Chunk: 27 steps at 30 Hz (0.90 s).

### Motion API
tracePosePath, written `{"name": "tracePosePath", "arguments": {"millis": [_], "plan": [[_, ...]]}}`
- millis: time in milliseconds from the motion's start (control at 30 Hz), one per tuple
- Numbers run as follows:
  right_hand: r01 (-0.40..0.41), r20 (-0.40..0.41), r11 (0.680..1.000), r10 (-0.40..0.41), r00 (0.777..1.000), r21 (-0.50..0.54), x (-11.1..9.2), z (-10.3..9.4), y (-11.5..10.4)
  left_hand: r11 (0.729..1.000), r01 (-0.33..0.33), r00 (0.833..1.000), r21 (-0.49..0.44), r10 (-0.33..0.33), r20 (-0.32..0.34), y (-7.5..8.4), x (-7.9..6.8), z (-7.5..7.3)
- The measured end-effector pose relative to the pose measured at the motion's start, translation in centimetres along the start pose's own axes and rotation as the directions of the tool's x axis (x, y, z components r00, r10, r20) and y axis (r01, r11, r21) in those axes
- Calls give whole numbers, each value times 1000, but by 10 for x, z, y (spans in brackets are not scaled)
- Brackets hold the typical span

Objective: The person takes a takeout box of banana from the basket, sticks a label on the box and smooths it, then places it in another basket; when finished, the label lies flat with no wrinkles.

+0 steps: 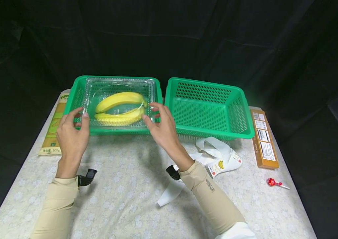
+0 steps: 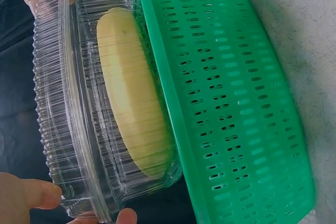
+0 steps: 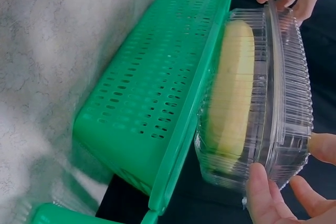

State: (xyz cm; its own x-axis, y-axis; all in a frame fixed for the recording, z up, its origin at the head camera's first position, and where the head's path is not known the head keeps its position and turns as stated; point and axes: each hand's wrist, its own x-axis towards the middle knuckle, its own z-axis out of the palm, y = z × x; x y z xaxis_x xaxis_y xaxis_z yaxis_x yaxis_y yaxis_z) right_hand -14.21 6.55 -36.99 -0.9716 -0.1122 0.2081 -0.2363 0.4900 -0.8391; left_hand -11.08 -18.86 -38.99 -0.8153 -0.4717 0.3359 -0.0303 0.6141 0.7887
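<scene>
A person's left hand [image 1: 73,134] and right hand [image 1: 161,127] hold 1 clear plastic container [image 2: 55,98] between them. The left fingers grasp its left end and the right fingers grasp its right end, thumbs on the side toward the desk's near edge. Inside lie 2 yellow bananas [image 1: 121,98], side by side and seen through the ribbed lid. The container is over the opening of the left green basket [image 1: 74,94], by the left half of the desk's far edge. In both wrist views its base is close to the basket's rim; whether it touches the basket cannot be told.

The right green basket [image 1: 201,114] stands just beside the left basket along the same far edge of the desk [image 1: 121,189]. A green and yellow bag [image 1: 52,132] printed "500g" lies along the desk's left edge, partly behind the left basket. An orange box [image 1: 265,139] with white labels lies along the desk's right edge, near the right basket. Toward the desk's near right corner from that box is a red lollipop [image 1: 271,182] with a white stick. A white strip [image 1: 231,162] with a banana picture lies crumpled in front of the right basket, and part of it passes under the right forearm. Both forearms wear beige sleeves [image 1: 56,205], and a black curtain [image 1: 169,39] hangs beyond the desk's far edge.
</scene>
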Motion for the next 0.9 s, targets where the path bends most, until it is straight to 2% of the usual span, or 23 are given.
{"name": "tracePosePath", "arguments": {"millis": [900], "plan": [[-17, 5, 1000, 17, 1000, 22, 1, -2, 0, 1000, -8, 1000, -22, 8, -4, 2, -2, -1]]}}
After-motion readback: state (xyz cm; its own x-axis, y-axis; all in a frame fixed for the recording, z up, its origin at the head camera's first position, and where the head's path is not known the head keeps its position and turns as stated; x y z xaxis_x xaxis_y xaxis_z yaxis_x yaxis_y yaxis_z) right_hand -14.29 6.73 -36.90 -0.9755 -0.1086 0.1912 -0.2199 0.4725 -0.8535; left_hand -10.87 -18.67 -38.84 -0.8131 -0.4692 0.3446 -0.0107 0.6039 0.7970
